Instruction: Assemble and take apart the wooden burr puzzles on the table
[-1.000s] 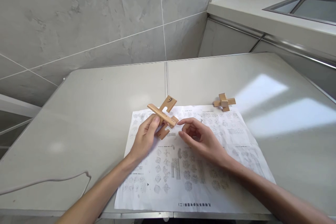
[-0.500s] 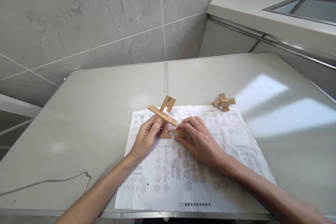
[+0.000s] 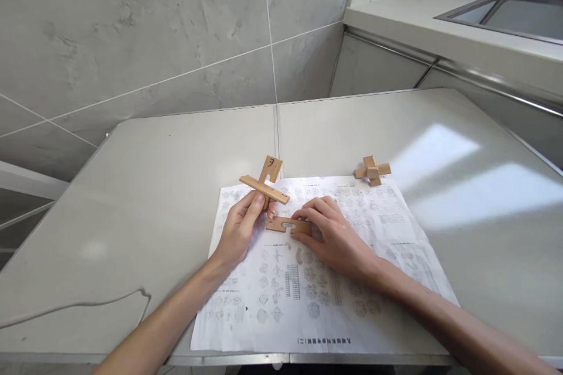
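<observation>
My left hand (image 3: 241, 222) pinches two crossed wooden pieces (image 3: 264, 188) between thumb and fingers, above the printed sheet. The upper piece has a notch and a dark mark near its end. My right hand (image 3: 328, 227) grips the right end of a flat wooden piece (image 3: 277, 223) with a slot and a notch, held low over the sheet. The crossed pieces and the slotted piece look apart. Some fingertips of my left hand are hidden behind the wood.
The printed paper sheet (image 3: 290, 322) lies on a pale table (image 3: 132, 199). An assembled wooden cross puzzle (image 3: 372, 172) stands at its top right edge. A cord (image 3: 79, 303) lies at the left. Behind are a tiled wall and a counter with a sink (image 3: 519, 14).
My left hand has moved slightly left with the crossed pieces, which have turned a little more upright. The slotted piece and my right hand have barely moved.
</observation>
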Demonstrator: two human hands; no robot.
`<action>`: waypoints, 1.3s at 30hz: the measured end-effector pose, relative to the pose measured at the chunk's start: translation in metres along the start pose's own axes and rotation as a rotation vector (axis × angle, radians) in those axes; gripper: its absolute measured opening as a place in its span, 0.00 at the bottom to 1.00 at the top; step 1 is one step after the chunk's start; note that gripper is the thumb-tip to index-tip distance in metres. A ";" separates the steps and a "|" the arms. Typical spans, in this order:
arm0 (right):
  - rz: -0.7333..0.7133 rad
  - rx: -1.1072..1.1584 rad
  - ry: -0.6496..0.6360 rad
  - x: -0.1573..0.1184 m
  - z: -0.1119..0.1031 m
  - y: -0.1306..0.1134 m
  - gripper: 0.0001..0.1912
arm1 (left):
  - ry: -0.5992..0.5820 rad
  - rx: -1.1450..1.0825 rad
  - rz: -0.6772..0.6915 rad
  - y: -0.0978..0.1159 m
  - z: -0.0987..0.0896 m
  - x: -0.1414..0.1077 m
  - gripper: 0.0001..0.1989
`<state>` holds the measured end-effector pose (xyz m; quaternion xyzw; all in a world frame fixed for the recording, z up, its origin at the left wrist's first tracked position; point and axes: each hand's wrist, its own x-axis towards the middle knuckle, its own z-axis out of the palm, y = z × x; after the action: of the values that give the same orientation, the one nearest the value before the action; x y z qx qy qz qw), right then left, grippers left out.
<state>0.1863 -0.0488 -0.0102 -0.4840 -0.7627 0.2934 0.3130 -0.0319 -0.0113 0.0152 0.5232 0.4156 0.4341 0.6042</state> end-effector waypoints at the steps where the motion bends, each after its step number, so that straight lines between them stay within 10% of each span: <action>1: 0.009 0.007 -0.006 0.000 0.000 0.000 0.12 | 0.002 0.004 0.002 0.000 0.000 0.000 0.20; 25: -0.002 0.082 -0.020 0.003 -0.008 -0.004 0.04 | 0.020 -0.101 -0.031 0.005 0.001 0.002 0.20; 39: 0.181 0.936 -0.131 0.009 -0.027 -0.003 0.12 | 0.017 -0.143 -0.090 0.004 -0.002 0.002 0.20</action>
<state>0.2016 -0.0374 0.0111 -0.3358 -0.5216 0.6612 0.4219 -0.0335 -0.0081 0.0185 0.4561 0.4116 0.4395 0.6553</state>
